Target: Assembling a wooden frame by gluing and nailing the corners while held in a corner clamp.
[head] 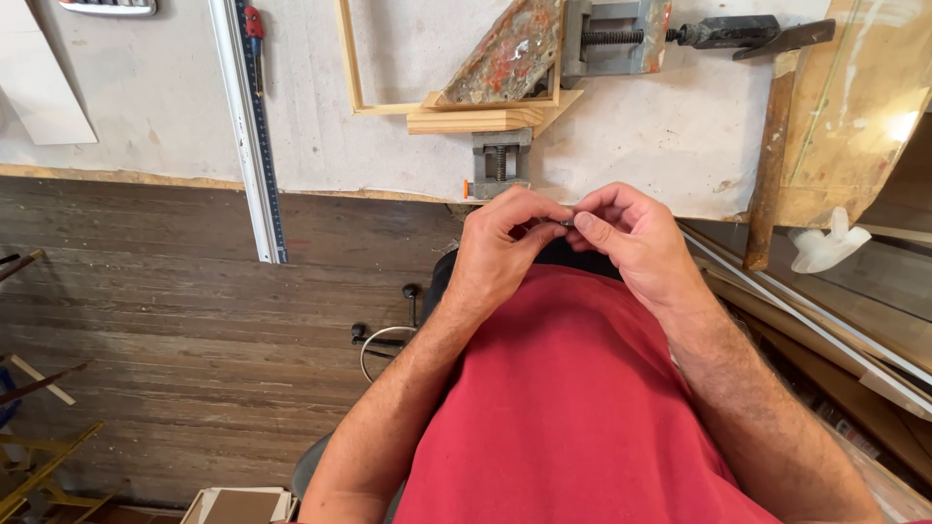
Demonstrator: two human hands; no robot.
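Observation:
My left hand (500, 247) and my right hand (631, 238) meet in front of my chest, just below the workbench edge. Their fingertips pinch a tiny dark metal piece (566, 223) between them; most of it is hidden by the fingers, so its kind cannot be told. On the white workbench (680, 136) above the hands, a light wooden frame (349, 68) has one corner held in a grey corner clamp (501, 160), with a paint-stained triangular block (510, 53) in that corner.
A long metal ruler (254, 136) lies on the bench and overhangs its edge at left. A second grey vise (612, 37) and a dark handled tool (748, 34) lie at the top. Wooden boards (845, 107) lean at right. A stool (388, 340) stands on the plank floor.

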